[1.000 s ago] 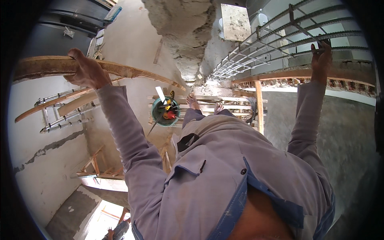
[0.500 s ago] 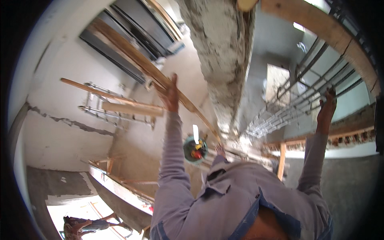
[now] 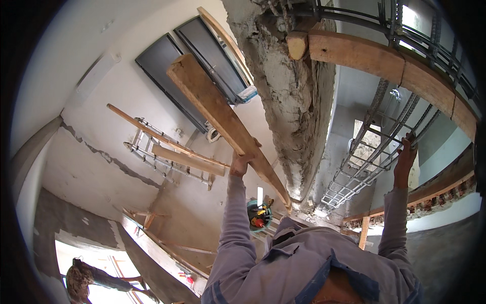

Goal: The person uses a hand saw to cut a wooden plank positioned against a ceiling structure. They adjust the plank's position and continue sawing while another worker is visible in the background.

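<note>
"So, where's the timber (image 3: 216, 109)?"
"Grasped in the left hand (image 3: 240, 163), long axis running 11 to 4 o'clock."
"Right hand (image 3: 405, 154)?"
"At 3 o'clock, touching the rebar cage (image 3: 373, 110); can't tell if clenched."

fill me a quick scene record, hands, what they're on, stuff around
left hand: wrapped around a wooden plank
plank: slanted, lower end near the foot of the rough column
right hand: at the bars of a rebar cage, exact grip unclear
bucket: green, holding tools, beyond the wearer's body
dark panels: leaning by the far wall
other person: lower left, in a bright area
</note>
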### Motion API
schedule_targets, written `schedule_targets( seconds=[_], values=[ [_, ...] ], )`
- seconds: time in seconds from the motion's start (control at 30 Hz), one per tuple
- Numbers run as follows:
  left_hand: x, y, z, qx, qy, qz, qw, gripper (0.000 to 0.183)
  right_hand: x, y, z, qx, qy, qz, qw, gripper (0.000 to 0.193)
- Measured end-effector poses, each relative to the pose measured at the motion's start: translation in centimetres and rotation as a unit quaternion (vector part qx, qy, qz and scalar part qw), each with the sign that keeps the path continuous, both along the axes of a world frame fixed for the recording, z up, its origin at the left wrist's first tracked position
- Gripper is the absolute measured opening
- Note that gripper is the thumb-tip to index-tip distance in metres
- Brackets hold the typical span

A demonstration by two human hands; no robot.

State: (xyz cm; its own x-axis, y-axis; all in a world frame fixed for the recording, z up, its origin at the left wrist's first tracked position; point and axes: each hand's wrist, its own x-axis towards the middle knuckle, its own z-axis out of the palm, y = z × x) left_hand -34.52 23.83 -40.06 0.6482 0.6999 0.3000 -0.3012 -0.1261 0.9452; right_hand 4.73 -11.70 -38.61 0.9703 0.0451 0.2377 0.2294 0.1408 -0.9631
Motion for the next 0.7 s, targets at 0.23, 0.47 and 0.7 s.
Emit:
schedule_targets(
  seconds=[0.23, 0.47, 0.7],
  values=[
    [2.5, 0.3, -1.1, -0.018, -0.085, -0.285, 0.955, 0.069, 2.7, -0.5, -3.7, 0.041, -0.011, 0.030, 0.999, 0.042],
    [1.5, 0.9, -2.5, 0.076, -0.095, -0.129, 0.984, 0.072, 4.7, 1.4, -3.2, 0.041, -0.091, -0.009, 0.995, 0.046],
    [2.8, -0.5, -1.6, 0.063, -0.027, 0.124, 0.990, 0.081, 2.4, 0.0, -4.0, -0.019, -0.305, -0.075, 0.949, 0.042]
  ],
)
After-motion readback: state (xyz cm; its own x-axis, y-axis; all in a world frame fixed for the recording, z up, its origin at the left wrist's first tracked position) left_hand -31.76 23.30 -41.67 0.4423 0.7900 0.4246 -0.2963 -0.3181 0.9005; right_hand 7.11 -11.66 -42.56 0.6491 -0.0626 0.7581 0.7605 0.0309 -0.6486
